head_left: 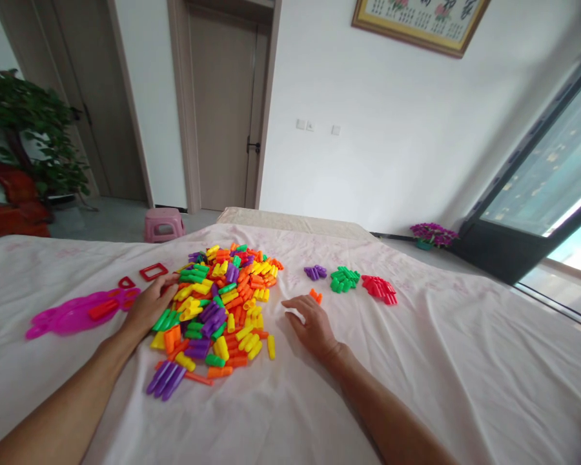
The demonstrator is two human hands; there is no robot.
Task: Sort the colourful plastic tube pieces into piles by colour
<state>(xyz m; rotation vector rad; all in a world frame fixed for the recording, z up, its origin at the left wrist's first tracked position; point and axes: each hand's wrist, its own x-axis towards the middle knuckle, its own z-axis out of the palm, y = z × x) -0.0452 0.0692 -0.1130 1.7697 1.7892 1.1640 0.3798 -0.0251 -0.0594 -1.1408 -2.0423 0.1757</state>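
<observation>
A heap of bullet-shaped plastic toy pieces [244, 297] in orange, yellow, green and purple lies on the cloth before me. At its left edge, my left hand [150, 300] rests against the pieces with fingers apart; its fingertips are partly lost among them. To the right of the heap, my right hand [312, 323] is held low over the cloth, thumb and fingers apart, with nothing visible between them. Just beyond it lie a few orange pieces [315, 296]. Farther right sit separate small groups: purple pieces [315, 272], green pieces [345, 279] and red pieces [379, 289].
A magenta plastic tray [72, 314] lies left of the heap, with a red piece [103, 310] on it. A red frame-shaped piece [153, 271] is behind my left hand. A pale cloth [440, 361] with folds covers the table. A pink stool [164, 224] stands beyond.
</observation>
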